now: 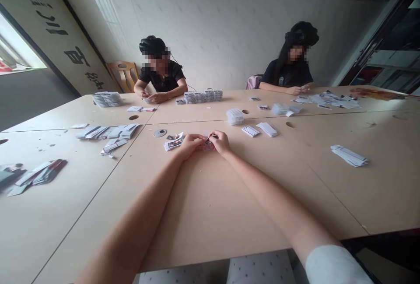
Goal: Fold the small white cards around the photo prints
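Your two hands are close together over the middle of the table (200, 214), and a small clear packet (207, 145) with a dark bit on it is between them. Your left hand (192, 145) has its grip closed on the left side of the packet. Your right hand (220, 142) has its grip closed on the right side, with finger and thumb pinched near the dark bit. The packet is small and partly hidden by your fingers, so you cannot tell just what is in it. Just beside your left hand are some picture cards (173, 144), and a round gray disc (160, 133) lies a little past them. Past your right hand lie a white card stack with a black frame (250, 131) and a plain white stack (267, 129), side by side. A pile of clear cases (235, 117) sits just behind them. Well off to your left is a long row of white cards (108, 132), and well off to your right is a fanned white stack (349, 156). Across from you, two people in black caps sit at the far side, one on the left (160, 76) and one on the right (288, 74), both with their hands on small things.
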A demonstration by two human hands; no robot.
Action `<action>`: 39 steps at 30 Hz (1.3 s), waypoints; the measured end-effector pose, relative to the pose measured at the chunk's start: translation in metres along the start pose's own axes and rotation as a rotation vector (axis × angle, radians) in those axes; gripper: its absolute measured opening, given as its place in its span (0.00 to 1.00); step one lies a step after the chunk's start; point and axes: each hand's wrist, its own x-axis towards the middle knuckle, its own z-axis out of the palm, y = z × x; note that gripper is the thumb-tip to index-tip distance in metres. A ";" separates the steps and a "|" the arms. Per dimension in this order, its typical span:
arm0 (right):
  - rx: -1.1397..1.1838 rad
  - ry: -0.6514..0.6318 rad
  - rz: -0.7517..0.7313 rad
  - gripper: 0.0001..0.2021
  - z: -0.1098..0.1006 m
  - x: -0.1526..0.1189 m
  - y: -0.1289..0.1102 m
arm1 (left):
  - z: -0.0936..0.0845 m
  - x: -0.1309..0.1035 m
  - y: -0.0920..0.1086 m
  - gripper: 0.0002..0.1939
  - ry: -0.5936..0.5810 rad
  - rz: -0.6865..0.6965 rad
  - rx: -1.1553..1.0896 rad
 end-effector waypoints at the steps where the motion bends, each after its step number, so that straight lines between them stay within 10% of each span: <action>1: 0.001 0.001 0.001 0.05 0.000 0.000 -0.001 | 0.000 0.000 0.000 0.14 0.004 -0.002 -0.001; 39: 0.029 -0.004 -0.013 0.05 -0.001 0.000 -0.003 | -0.001 0.001 0.005 0.16 -0.113 -0.045 0.035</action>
